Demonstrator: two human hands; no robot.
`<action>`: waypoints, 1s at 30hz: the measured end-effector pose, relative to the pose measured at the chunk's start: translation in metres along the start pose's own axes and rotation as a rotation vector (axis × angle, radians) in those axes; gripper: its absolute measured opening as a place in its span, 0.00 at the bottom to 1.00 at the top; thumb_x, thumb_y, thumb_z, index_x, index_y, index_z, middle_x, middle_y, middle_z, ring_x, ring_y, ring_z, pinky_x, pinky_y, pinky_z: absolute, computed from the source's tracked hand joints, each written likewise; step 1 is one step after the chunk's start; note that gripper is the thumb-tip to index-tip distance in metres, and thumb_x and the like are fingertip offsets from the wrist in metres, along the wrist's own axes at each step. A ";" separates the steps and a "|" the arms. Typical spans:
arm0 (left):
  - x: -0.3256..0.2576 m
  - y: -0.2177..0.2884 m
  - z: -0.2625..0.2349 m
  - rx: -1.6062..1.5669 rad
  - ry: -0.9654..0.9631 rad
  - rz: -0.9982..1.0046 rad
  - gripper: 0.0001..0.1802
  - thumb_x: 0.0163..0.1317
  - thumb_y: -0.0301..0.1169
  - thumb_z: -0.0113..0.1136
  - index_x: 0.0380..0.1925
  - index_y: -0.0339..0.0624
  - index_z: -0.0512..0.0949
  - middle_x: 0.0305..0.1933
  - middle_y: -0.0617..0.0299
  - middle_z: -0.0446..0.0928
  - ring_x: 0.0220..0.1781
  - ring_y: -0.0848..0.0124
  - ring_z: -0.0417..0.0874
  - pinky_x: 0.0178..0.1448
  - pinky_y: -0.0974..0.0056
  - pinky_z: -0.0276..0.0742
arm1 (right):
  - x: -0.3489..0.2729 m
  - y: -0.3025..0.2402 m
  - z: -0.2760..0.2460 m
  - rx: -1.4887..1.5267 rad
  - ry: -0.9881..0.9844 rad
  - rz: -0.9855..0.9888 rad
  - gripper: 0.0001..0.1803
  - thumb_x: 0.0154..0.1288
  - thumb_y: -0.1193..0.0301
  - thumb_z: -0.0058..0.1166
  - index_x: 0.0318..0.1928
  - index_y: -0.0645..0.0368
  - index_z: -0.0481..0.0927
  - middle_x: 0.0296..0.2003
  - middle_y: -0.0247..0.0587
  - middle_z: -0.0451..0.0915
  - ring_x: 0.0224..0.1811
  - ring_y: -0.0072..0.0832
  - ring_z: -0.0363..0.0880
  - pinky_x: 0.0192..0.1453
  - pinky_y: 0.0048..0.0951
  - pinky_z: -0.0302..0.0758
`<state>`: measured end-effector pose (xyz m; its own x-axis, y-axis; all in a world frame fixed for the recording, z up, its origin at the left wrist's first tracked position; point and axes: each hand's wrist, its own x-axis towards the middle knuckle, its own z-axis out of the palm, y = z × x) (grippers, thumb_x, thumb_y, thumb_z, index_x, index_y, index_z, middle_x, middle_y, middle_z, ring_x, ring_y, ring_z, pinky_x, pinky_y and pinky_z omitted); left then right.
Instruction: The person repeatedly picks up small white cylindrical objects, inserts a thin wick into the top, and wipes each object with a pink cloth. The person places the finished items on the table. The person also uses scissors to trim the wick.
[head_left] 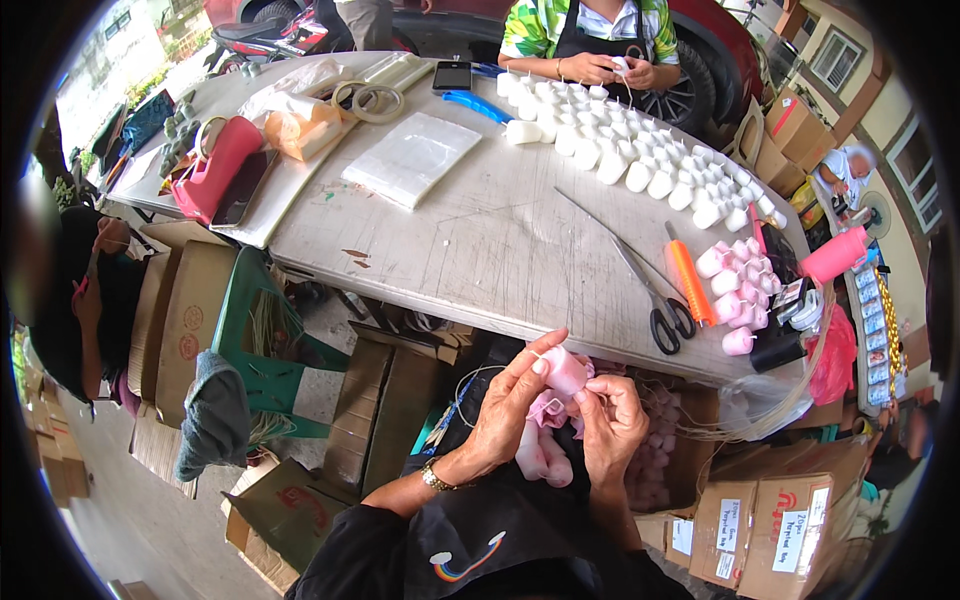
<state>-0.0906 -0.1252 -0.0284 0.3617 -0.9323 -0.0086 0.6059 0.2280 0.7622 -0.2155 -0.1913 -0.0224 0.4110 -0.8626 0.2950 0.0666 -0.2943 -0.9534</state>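
A pink candle (563, 370) is held over my lap, just off the table's near edge. My left hand (505, 410) is closed on it, thumb and fingers around one end. At its other end the thumb and fingertips of my right hand (612, 425) are pinched together against the candle; whether they hold something small there I cannot make out. Below my hands, more pink candles (543, 458) lie in my lap. To the right of my right hand, an open carton (690, 470) contains several pink candles, partly hidden by my hand.
On the table (440, 270) lie black-handled scissors (655, 300), an orange-handled tool (690, 280), pink candles (740, 285), rows of white candles (640, 150), plastic sheets (412, 160) and a pink tape dispenser (220, 170). A co-worker (590, 45) sits opposite, handling a white candle. A green chair (265, 350) stands left.
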 end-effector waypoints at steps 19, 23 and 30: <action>-0.015 0.069 0.042 0.116 -1.039 0.263 0.11 0.69 0.32 0.54 0.42 0.38 0.81 0.44 0.43 0.83 0.52 0.47 0.82 0.75 0.30 0.44 | -0.011 0.053 -0.183 -0.236 0.459 0.073 0.11 0.70 0.72 0.50 0.41 0.67 0.83 0.35 0.34 0.82 0.36 0.19 0.77 0.43 0.23 0.74; 0.006 0.066 0.045 -0.185 -1.166 -0.043 0.13 0.69 0.24 0.52 0.51 0.39 0.75 0.30 0.51 0.81 0.38 0.56 0.85 0.71 0.27 0.54 | -0.044 0.193 -0.282 -0.286 0.576 0.572 0.11 0.67 0.72 0.51 0.40 0.65 0.84 0.31 0.38 0.84 0.33 0.27 0.81 0.38 0.30 0.77; -0.004 0.017 0.051 0.063 -0.382 -0.385 0.21 0.73 0.41 0.52 0.39 0.28 0.79 0.29 0.50 0.81 0.18 0.81 0.62 0.46 0.61 0.81 | -0.139 0.418 -0.292 -0.754 0.367 0.610 0.18 0.68 0.62 0.47 0.46 0.61 0.84 0.39 0.49 0.84 0.42 0.42 0.83 0.46 0.42 0.76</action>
<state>-0.1184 -0.1318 0.0176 -0.1688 -0.9833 -0.0679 0.5959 -0.1567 0.7876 -0.5103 -0.3145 -0.4436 -0.1269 -0.9866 -0.1028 -0.6984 0.1624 -0.6971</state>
